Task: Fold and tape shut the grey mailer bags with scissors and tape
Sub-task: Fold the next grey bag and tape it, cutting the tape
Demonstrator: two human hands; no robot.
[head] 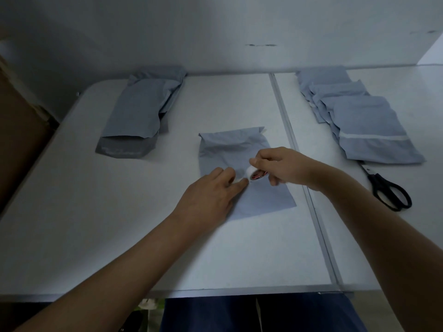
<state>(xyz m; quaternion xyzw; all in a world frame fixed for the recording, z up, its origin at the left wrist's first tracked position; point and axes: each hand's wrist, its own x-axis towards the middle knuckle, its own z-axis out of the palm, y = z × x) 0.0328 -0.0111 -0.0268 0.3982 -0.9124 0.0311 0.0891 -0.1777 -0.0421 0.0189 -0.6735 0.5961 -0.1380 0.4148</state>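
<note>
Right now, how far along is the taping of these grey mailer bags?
Done, apparently: the overlapping row of folded grey bags far right, the nearest showing a tape strip. In hand: the right hand holds the white tape roll over the centre grey bag, left hand pressing it. Left: the unsealed stack far left; black-handled scissors lie unused.

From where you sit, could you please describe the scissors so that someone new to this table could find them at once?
Start at the white table and go to its right section, past the metal seam. There a stack of taped grey mailer bags fans toward you, and the scissors lie at its near end, blades tucked under the front bag. They are the only black thing there, with two looped handles.
</note>
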